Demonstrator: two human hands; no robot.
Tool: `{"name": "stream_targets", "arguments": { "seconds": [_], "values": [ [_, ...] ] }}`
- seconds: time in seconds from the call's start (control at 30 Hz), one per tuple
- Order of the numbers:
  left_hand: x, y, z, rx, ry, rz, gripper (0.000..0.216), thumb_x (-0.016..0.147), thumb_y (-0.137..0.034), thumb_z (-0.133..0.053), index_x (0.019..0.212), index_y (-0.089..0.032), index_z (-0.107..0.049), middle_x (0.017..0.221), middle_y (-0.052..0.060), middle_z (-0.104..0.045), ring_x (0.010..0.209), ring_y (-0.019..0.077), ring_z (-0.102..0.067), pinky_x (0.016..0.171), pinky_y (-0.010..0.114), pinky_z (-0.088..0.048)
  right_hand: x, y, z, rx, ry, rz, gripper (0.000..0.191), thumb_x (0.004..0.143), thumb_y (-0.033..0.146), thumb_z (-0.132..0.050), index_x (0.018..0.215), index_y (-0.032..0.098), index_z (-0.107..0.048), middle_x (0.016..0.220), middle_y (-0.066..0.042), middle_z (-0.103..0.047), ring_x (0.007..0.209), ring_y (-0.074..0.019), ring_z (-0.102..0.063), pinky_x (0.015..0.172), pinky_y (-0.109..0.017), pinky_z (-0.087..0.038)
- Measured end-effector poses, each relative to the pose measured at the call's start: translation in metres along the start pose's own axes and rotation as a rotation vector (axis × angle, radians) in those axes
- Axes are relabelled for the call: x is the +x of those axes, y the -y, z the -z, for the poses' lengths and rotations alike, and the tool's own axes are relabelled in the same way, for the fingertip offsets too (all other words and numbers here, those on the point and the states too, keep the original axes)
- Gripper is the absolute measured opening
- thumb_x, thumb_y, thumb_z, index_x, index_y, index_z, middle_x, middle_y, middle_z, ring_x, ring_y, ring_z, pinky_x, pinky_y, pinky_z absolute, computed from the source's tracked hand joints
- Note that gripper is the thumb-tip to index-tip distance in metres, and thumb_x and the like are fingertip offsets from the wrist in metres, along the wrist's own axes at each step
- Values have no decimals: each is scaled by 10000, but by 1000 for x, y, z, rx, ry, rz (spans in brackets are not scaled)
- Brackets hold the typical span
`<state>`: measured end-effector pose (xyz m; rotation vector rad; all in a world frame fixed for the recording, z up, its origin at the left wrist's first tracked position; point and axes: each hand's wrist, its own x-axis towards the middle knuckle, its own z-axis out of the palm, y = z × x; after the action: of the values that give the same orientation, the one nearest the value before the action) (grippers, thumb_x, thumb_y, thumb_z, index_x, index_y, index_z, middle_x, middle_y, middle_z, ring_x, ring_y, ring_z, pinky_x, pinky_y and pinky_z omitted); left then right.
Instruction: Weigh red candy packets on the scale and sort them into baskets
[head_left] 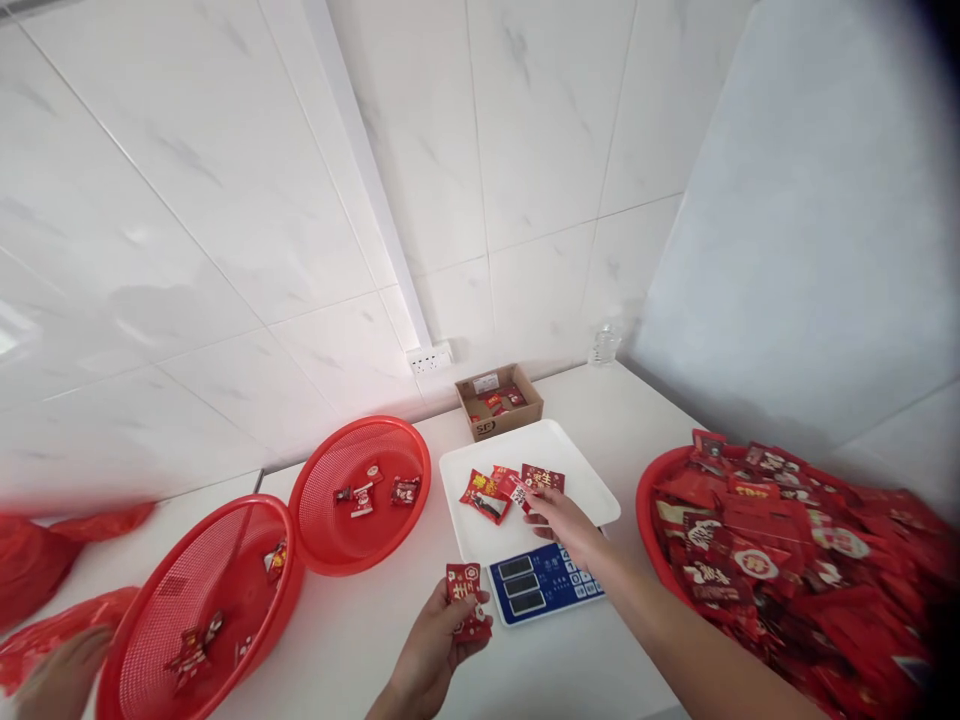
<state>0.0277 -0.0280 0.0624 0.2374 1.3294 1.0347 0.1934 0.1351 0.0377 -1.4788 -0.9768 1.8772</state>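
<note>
My left hand (427,645) grips a red snack packet (463,582) with white printing, in front of the scale. My right hand (559,520) reaches over the white weighing tray (469,540), its fingers closed on a small red-and-white packet (517,489). Beside those fingers on the tray lie a red packet with yellow lettering (484,497) and a dark red packet (544,478). The scale's blue panel (551,582) has dark display windows and a keypad partly covered by my right forearm.
A red basket (652,510) heaped with packets stands at right. Two red mesh baskets (360,425) with a few packets stand left. Behind the scale sits a small cardboard box (510,425), with a clear bottle (604,345) near the wall. Another person's hand (64,675) touches red bags at lower left.
</note>
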Motion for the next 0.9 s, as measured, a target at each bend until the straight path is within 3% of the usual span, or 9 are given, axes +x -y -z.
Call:
{"name": "stream_targets", "arguments": {
  "seconds": [0.13,0.33,0.5,0.67,0.73,0.9],
  "values": [
    [2,12,-3,45,25,24,442,664,-361,-683,1038,-183,-530,1017,65,-639,742,128,-622,709,275,-459,-28,-31,9,-78,91,-14,252,701,435,-643,802,206,-613,761,-10,-638,683,-129,-595,588,-225,-468],
    [0,28,-6,94,68,93,511,641,-383,-688,1074,-174,-516,988,70,-638,727,140,-621,692,278,-442,-57,-62,21,-56,85,-123,274,689,442,-659,791,192,-620,754,2,-626,605,-90,-534,578,-216,-425],
    [-3,30,-5,84,72,85,497,651,-388,-685,1071,-181,-519,957,63,-638,718,132,-617,675,265,-433,-54,-49,17,-11,44,-97,278,687,461,-662,787,206,-616,786,-12,-633,644,-112,-558,599,-232,-442],
    [-2,34,-9,55,114,134,519,617,-419,-709,1034,-188,-505,930,51,-629,685,123,-613,622,243,-417,-55,-31,8,-20,42,-47,486,725,495,-612,1142,258,-530,1197,-68,-574,807,-162,-612,617,-265,-469],
    [-1,37,-13,130,158,108,539,609,-448,-711,1026,-188,-489,926,52,-627,654,120,-607,578,232,-399,-64,-36,6,-136,104,-36,516,736,500,-588,1176,242,-512,1196,-83,-578,806,-163,-613,620,-268,-465],
    [-6,39,-24,460,310,35,422,618,-368,-709,916,-174,-482,775,13,-611,554,110,-549,550,259,-406,-101,-64,5,-343,445,64,437,744,529,-536,1014,189,-587,872,-51,-659,703,-145,-591,578,-249,-433]
  ]
}}
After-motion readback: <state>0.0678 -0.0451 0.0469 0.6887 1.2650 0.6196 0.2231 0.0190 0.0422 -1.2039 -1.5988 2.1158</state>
